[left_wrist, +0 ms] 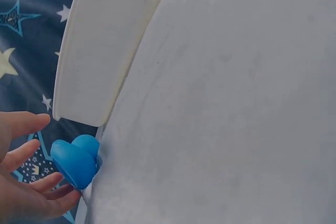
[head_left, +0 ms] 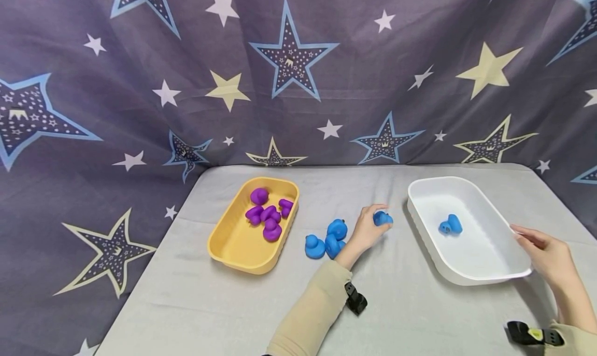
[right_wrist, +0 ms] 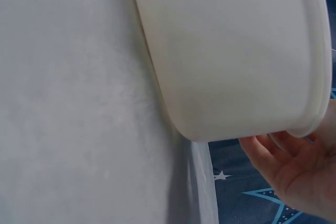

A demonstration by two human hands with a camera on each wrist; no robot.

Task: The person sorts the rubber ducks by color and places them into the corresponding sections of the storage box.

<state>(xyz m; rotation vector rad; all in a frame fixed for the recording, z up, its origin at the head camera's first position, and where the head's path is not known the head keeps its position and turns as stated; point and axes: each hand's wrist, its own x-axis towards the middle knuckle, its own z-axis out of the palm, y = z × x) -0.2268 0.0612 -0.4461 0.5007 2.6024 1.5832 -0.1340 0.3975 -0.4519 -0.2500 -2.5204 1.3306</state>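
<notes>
My left hand [head_left: 366,230] reaches around a blue rubber duck [head_left: 382,218], its thumb and fingers spread apart. In the left wrist view the thumb stands clear of that duck [left_wrist: 76,162], while the lower fingers lie close against it; firm contact cannot be told. My right hand [head_left: 550,255] grips the right rim of the white tray [head_left: 448,273], with fingers under the rim in the right wrist view. Inside that tray lies another blue duck [head_left: 451,225]. Three more blue ducks [head_left: 315,247] sit grouped beside my left forearm.
On the left stands a yellow tray [head_left: 233,262] with several purple ducks [head_left: 272,230] in it. A grey cloth covers the table [head_left: 177,294]. Behind it hangs a dark curtain [head_left: 298,123] patterned with stars.
</notes>
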